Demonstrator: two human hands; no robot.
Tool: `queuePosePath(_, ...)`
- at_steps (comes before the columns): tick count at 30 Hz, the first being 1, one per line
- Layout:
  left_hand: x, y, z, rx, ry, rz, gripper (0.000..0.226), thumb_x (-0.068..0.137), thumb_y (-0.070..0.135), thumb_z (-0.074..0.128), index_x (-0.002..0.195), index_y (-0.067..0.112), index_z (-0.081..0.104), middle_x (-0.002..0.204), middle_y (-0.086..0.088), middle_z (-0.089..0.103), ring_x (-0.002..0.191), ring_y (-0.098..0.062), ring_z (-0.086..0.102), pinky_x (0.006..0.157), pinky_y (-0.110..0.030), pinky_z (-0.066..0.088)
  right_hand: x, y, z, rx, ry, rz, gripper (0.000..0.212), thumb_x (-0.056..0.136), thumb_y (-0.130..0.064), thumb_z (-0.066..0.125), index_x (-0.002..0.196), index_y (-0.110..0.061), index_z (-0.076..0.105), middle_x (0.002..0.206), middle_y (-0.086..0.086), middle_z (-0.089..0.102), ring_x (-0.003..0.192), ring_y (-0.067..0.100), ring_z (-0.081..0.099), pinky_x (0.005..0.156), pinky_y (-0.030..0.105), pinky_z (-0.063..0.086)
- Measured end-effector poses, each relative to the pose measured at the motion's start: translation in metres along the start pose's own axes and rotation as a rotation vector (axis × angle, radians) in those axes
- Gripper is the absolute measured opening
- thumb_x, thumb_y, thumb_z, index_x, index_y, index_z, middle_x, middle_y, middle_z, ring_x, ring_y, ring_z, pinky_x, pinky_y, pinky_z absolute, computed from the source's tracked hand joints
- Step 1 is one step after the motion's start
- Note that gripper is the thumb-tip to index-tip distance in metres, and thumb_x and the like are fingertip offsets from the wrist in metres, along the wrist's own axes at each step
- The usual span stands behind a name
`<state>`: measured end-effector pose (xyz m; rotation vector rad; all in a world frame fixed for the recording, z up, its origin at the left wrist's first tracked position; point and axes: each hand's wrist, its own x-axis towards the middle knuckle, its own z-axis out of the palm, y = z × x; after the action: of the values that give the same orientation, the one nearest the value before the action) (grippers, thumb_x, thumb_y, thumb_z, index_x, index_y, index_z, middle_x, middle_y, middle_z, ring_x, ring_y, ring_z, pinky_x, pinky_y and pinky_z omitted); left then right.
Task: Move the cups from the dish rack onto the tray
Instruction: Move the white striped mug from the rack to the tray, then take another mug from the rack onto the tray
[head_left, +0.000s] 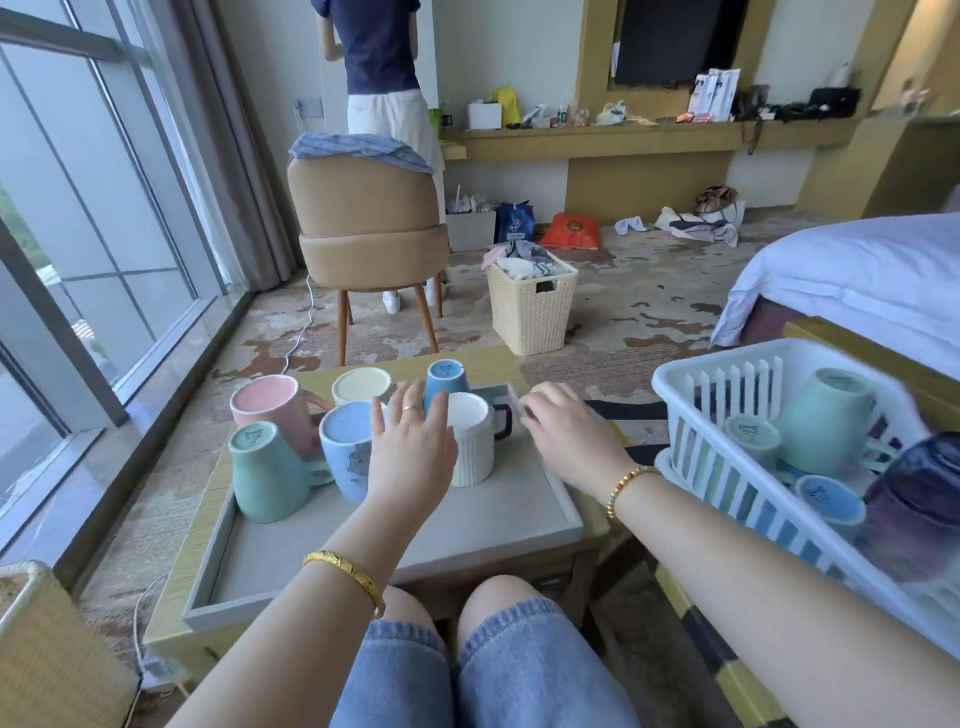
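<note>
Over tray: left grip fingers spread, empty; right grip relaxed, empty. Six cups placed. Next: reach rack, grab mint cup.

Matt ceramic cups, white plastic dish rack

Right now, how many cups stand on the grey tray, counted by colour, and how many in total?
Upside-down cups on the grey tray:
Pink ceramic cup: 1
Cream-yellow cup: 1
Blue cups, a small one and a larger one with a printed figure: 2
Mint-green cup: 1
White ribbed cup: 1
Total: 6
</note>
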<state>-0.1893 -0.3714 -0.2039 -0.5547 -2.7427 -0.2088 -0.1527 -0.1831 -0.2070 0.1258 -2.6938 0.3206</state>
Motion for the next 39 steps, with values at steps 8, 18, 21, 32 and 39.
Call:
queuePosePath(8, -0.006, 0.143, -0.037, -0.435, 0.017, 0.219, 0.03, 0.096, 0.022, 0.039, 0.119, 0.012, 0.054, 0.117, -0.008, 0.058, 0.106, -0.026, 0.054, 0.084, -0.038, 0.049, -0.057, 0.055, -0.094, -0.063, 0.163, 0.121, 0.026, 0.097, -0.024, 0.043, 0.078, -0.009, 0.052, 0.094, 0.006, 0.054, 0.095, 0.021, 0.049, 0.071, 0.029, 0.037)
queuePosePath(18, -0.022, 0.262, -0.02, -0.571, -0.191, 0.383, 0.036, 0.093, 0.019, 0.042, 0.128, 0.014, 0.049, 0.125, -0.008, 0.057, 0.105, -0.028, 0.058, 0.079, -0.036, 0.052, -0.136, 0.151, -0.13, 0.199, 0.236, 0.707, 0.03, 0.092, 0.002, 0.036, 0.112, -0.005, 0.058, 0.118, 0.012, 0.058, 0.107, 0.026, 0.056, 0.09, 0.034, 0.045)
queuePosePath(21, -0.02, 0.284, -0.011, -0.469, -0.291, 0.396, 0.034, 0.093, 0.02, 0.043, 0.125, 0.013, 0.048, 0.118, -0.012, 0.057, 0.1, -0.033, 0.058, 0.074, -0.036, 0.048, -0.138, 0.161, -0.134, 0.36, 0.08, 0.795, 0.038, 0.09, 0.005, 0.034, 0.119, -0.005, 0.057, 0.121, 0.013, 0.06, 0.115, 0.025, 0.055, 0.1, 0.033, 0.042)
queuePosePath(32, -0.01, 0.293, 0.006, -0.352, -0.346, 0.418, 0.035, 0.095, 0.014, 0.033, 0.121, 0.014, 0.055, 0.108, -0.014, 0.067, 0.108, -0.029, 0.058, 0.117, -0.031, 0.006, -0.147, 0.159, -0.144, 0.232, -0.681, 0.68, 0.09, 0.079, -0.041, 0.068, 0.149, -0.026, 0.013, 0.149, 0.0, 0.035, 0.126, 0.021, 0.045, 0.085, 0.029, 0.043)
queuePosePath(39, -0.014, 0.29, 0.0, -0.328, -0.346, 0.448, 0.037, 0.094, 0.008, 0.03, 0.124, 0.011, 0.052, 0.106, -0.014, 0.067, 0.105, -0.029, 0.058, 0.117, -0.03, 0.004, -0.153, 0.168, -0.129, 0.251, -0.536, 0.663, 0.055, 0.07, -0.045, 0.073, 0.114, -0.027, 0.045, 0.113, -0.006, 0.054, 0.101, 0.017, 0.055, 0.08, 0.032, 0.047)
